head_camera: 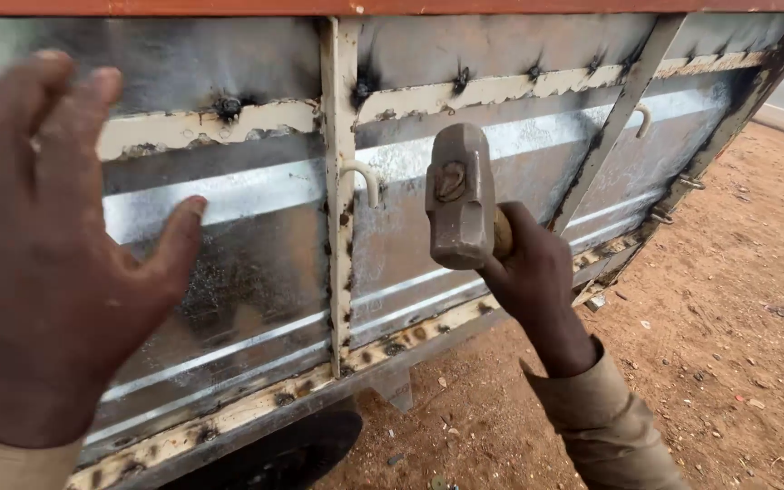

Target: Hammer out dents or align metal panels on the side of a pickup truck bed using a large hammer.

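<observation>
While the right hand (533,272) clamps the wooden handle, the sledgehammer (460,195) hangs just before the galvanized panel (428,236), beside the cream upright (339,181). Left hand (56,245) hovers open, empty. Best strike squarely, I'd say, clear of those welded hooks (362,180).

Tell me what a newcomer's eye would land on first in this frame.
Most striking is the heavy steel hammer at centre, its blocky head raised by the right hand in front of a galvanised sheet-metal trailer wall. The left hand fills the left foreground, open with fingers spread near the wall. Cream-painted, rust-flecked frame bars with dark weld spots cross the panel, and reddish dirt ground lies to the right.
</observation>
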